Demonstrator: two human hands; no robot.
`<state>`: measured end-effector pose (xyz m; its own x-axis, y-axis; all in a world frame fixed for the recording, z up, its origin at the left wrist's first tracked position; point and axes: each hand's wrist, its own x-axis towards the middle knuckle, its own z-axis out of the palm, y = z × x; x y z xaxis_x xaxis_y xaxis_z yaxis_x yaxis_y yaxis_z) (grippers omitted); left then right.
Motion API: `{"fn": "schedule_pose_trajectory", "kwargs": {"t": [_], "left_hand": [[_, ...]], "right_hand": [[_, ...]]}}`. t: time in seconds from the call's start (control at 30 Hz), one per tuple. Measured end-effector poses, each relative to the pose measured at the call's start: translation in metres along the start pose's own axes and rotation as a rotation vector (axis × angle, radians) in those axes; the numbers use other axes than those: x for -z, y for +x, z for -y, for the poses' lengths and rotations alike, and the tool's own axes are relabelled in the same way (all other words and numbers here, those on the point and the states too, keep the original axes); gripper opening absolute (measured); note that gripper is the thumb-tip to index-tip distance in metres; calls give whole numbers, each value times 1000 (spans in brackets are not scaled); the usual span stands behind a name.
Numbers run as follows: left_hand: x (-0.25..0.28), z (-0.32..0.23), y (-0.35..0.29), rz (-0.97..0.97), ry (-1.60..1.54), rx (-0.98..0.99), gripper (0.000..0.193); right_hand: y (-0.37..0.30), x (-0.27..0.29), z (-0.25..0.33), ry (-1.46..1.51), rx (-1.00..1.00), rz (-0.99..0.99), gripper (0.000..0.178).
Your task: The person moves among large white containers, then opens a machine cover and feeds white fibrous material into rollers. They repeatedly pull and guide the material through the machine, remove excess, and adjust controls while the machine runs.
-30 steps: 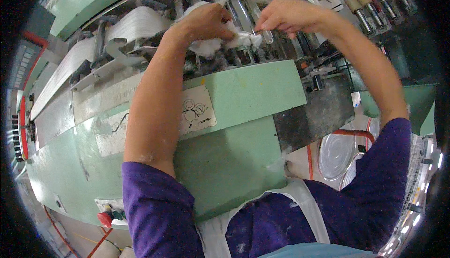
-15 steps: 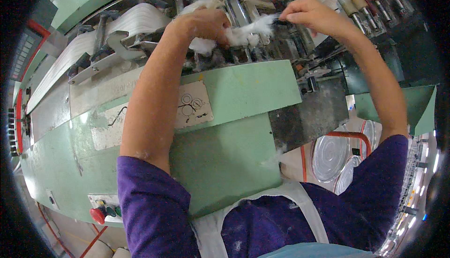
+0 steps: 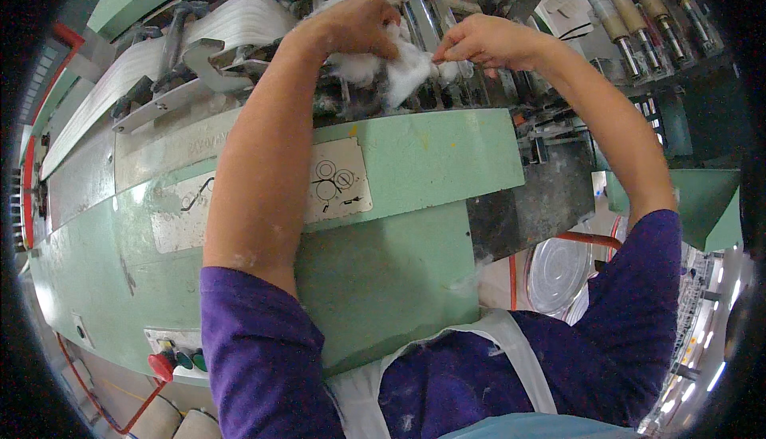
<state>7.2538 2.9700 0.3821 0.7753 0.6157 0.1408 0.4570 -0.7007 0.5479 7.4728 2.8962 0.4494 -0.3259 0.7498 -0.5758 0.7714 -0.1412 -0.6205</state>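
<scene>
A loose tuft of white cotton fibre hangs between my two hands, over the rollers of a green textile machine. The fingers of my left hand are curled around its upper left side, with their tips partly hidden. My right hand is closed in a pinch on the tuft's right edge. Just below my left hand, another clump of white fluff lies on the dark machine parts. A shiny metal roller runs between the hands, partly behind the fibre.
Wide white sliver bands feed in from the left past a metal bracket. The green cover forms a ledge before me. Several tan rollers stand at upper right. A red push button sits at lower left, and a round can at lower right.
My right hand has moved left and slightly down, closer to my left hand. The stretched fibre between them has bunched into a thicker tuft that hangs lower.
</scene>
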Motion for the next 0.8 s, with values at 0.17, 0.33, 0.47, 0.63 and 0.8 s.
{"fn": "schedule_pose_trajectory", "kwargs": {"t": [0.17, 0.33, 0.47, 0.63, 0.8], "left_hand": [[-5, 1, 2, 13, 97, -9, 44], [5, -14, -1, 120, 74, 73, 45], [4, -28, -4, 222, 183, 173, 52], [0, -24, -1, 120, 306, -14, 51], [4, -11, 0, 118, 104, 61, 48]], "right_hand": [[-85, 57, 36, -177, 126, -174, 27], [-121, 65, 19, -454, 6, -376, 28], [-90, 37, -1, -659, 272, -402, 27], [-27, 14, 4, -538, 333, -389, 28], [13, -5, 13, -320, 155, -113, 29]]}}
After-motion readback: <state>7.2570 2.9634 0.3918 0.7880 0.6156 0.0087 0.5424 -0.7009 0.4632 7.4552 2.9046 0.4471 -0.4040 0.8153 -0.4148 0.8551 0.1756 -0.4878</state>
